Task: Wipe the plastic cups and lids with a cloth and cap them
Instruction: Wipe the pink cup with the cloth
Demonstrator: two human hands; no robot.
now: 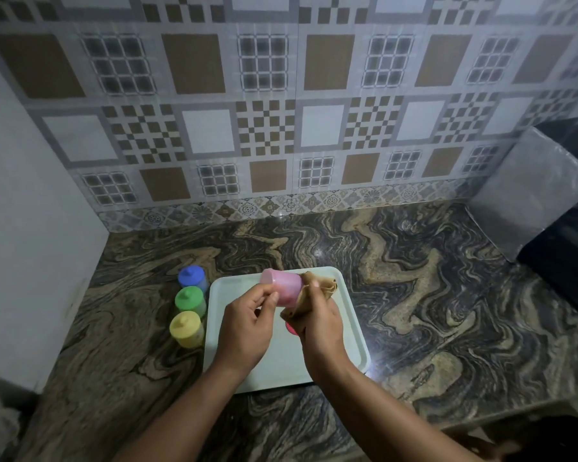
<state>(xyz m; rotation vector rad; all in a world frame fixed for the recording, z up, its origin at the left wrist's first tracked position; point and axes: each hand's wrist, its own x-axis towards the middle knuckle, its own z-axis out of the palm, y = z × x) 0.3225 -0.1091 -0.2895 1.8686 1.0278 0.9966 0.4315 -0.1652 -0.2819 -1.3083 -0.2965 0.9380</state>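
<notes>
My left hand (247, 323) grips the pink cup (282, 288) tipped sideways so my right hand (319, 323), clutching the cloth (316, 290), reaches inside.

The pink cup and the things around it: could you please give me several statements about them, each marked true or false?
1. The left hand holds the pink cup. True.
2. The right hand holds a sponge. False: it grips a brown cloth.
3. Three capped cups stand left of the tray. True: blue cup, green cup, yellow cup.
4. The pink cup has its lid on. False: it is uncapped.
</notes>
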